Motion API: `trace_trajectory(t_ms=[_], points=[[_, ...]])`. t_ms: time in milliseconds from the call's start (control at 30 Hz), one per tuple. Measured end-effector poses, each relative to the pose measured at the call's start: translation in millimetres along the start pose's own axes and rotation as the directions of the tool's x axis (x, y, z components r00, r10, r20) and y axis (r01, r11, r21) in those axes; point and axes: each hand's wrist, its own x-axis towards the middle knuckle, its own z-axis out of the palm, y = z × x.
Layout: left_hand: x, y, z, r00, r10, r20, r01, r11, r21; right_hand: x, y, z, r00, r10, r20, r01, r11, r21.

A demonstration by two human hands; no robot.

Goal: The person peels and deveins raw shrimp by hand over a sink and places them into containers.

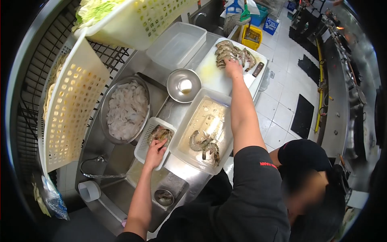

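Note:
My right hand (234,67) reaches to a pile of whole shrimp (226,51) on the white cutting board (207,73); its fingertips touch the near edge and are partly hidden. A knife (258,69) lies right of the pile. My left hand (155,152) is at a small white perforated basket (142,150), its fingers bent against the shrimp (160,134) inside. Between my arms, a clear tub (183,142) holds a little liquid and several shrimp (204,146).
A colander of pale peeled shrimp (127,109), a steel bowl (184,85) and an empty plastic tub (177,44) stand on the counter. Large perforated baskets (76,109) rise at the left. A crouching person (308,177) is close at my right.

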Motion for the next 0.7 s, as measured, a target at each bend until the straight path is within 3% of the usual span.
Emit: trace_trajectory(t_ms=[67,100,267,333,367,400,467,533,600,667,700], points=[[0.0,-1.1,0.6,0.999,-0.029,0.014,0.030,0.996,-0.087,6.2,6.8,9.2,0.996,0.029,-0.087,-0.030,0.999,-0.020],[0.2,-0.5,0.5,1.000,-0.008,-0.002,0.008,0.997,-0.081,8.0,11.9,11.7,0.994,-0.035,-0.102,0.025,0.995,-0.094],[2.9,-11.1,3.8,0.998,0.047,-0.037,-0.049,0.997,-0.051,2.6,19.3,17.3,0.999,-0.047,-0.004,0.047,0.998,-0.028],[-1.0,-2.8,-1.2,0.997,0.050,-0.058,-0.052,0.998,-0.025,-6.7,20.2,18.4,0.987,-0.109,-0.114,0.119,0.989,0.086],[-3.4,5.0,-4.4,0.996,-0.021,-0.084,0.014,0.996,-0.083,-4.2,20.4,21.0,0.946,-0.167,-0.279,0.222,0.959,0.177],[-8.2,10.2,-8.3,0.989,-0.100,-0.107,0.084,0.986,-0.144,-13.1,9.7,6.0,0.941,-0.192,-0.277,0.245,0.955,0.169],[-20.9,3.6,-13.5,0.980,-0.095,-0.177,0.064,0.983,-0.173,-59.8,-32.8,-50.4,0.945,-0.179,-0.274,0.285,0.860,0.423],[-41.5,4.0,-19.7,0.983,-0.024,-0.182,-0.100,0.761,-0.641,-140.9,-99.7,-115.7,0.956,-0.286,-0.062,0.194,0.461,0.866],[-74.6,22.6,-46.8,0.978,-0.036,-0.204,-0.123,0.689,-0.714,-211.9,-159.1,-139.5,0.879,-0.471,-0.071,0.286,0.402,0.870],[-105.8,19.6,-63.5,0.921,-0.081,-0.382,-0.292,0.507,-0.811,-279.1,-231.0,-129.4,0.728,-0.683,-0.068,0.307,0.235,0.922],[-120.0,12.7,-66.9,0.851,-0.206,-0.484,-0.326,0.516,-0.792,-311.8,-269.9,-112.7,0.700,-0.712,0.059,0.210,0.283,0.936]])
